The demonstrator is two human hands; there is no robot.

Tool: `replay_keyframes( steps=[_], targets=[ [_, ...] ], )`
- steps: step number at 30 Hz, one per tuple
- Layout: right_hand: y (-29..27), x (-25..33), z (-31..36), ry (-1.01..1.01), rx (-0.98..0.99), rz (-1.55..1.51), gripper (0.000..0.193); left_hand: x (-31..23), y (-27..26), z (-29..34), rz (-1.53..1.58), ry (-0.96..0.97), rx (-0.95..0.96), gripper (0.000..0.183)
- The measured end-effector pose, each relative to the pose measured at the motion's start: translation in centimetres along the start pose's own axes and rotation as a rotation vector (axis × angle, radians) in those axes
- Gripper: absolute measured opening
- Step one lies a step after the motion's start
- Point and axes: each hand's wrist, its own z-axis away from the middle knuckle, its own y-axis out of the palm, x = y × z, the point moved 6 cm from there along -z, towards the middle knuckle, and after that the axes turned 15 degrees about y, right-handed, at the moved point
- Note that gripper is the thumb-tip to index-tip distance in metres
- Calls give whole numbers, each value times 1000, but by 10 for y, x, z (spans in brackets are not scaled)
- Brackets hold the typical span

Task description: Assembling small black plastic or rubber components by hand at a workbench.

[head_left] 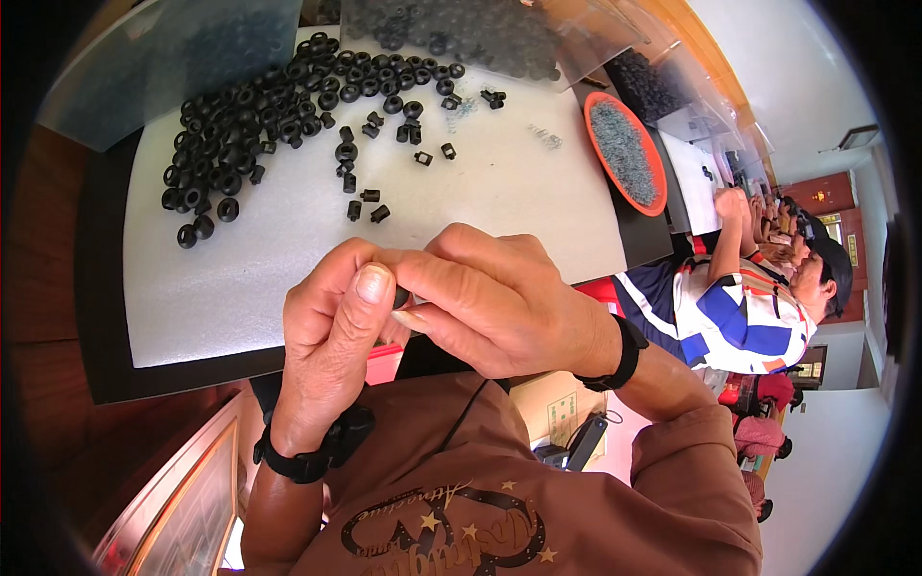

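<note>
Both of my hands meet over the near edge of the white mat (221,322). Thumb and fingers of my left hand (331,322) pinch a small black part (400,299), mostly hidden by the fingers. My right hand (509,307) closes on the same part from the right with its thumb and fingertips. Beyond the hands lie several small black plastic pieces (380,213), some with square openings. A large pile of round black ring-like parts (230,154) spreads over the mat's far left.
Fine metal springs (545,137) lie on the mat at the right. An orange-red bowl (661,200) holds many springs. Clear plastic bins (173,67) stand along the far side, one with black parts. At right, a co-worker (740,307) sits at the table; a cardboard box (552,408) stands below.
</note>
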Motion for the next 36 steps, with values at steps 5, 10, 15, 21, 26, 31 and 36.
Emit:
replay_keyframes(
  steps=[5,10,15,21,26,31,36],
  targets=[
    [3,0,1,61,-1,-100,35,-1,1,2,3,-2,-18,36],
    [1,2,0,47,7,-81,36,-3,1,6,8,13,-31,32],
    [-2,2,-6,49,-8,-72,37,-3,0,0,61,-3,-35,30],
    [-23,-6,-6,197,88,-150,37,2,-1,-1,92,16,-4,30],
    [-25,-6,-5,223,104,-152,36,1,2,-3,91,25,-15,30],
    [-21,-5,-3,75,74,-105,28,1,3,-4,77,39,-47,30],
    [-40,-52,-29,343,116,44,20,5,2,-3,96,32,-11,28]
  ],
)
